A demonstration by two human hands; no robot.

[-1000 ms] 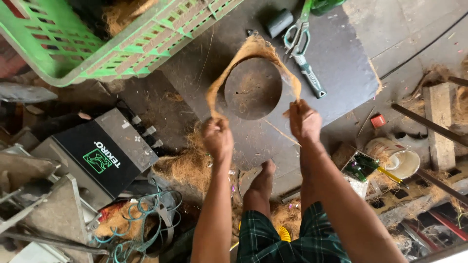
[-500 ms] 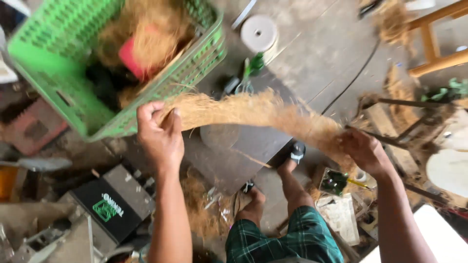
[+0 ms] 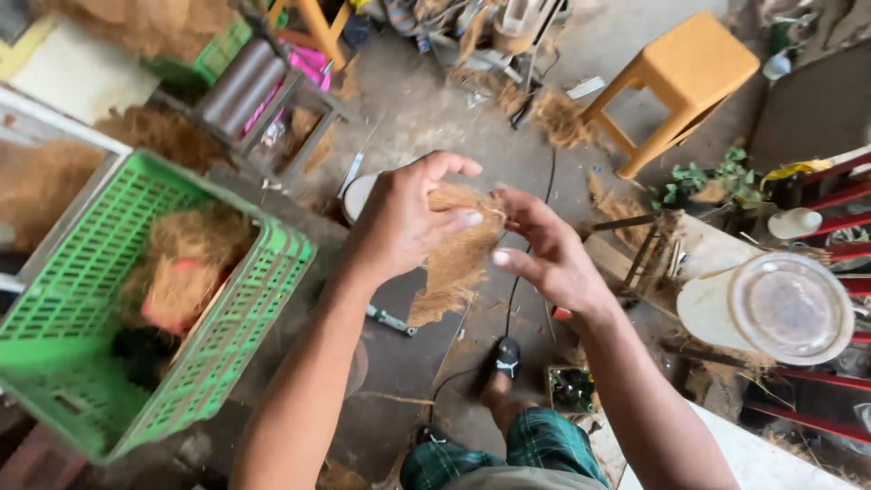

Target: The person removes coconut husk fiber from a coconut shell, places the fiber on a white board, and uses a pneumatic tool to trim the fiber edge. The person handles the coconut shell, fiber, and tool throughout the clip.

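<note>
A: Hands?
B: Left hand (image 3: 404, 222) & right hand (image 3: 544, 254) close together, mid-frame, both pinching the same wad of coir fibre (image 3: 454, 259). L thumb over its top edge, R fingers closed on its right side.

A: Fibre vs hands?
B: Betw. the two palms, loose end hanging below them.

A: Around?
B: Green plastic crate (image 3: 227, 354) just left of L forearm, more brown fibre inside. Yellow stool (image 3: 689, 73) well apart, upper right. White jar w/ clear lid (image 3: 771, 304) right of R wrist. Person's foot (image 3: 504, 363) on floor below.
</note>
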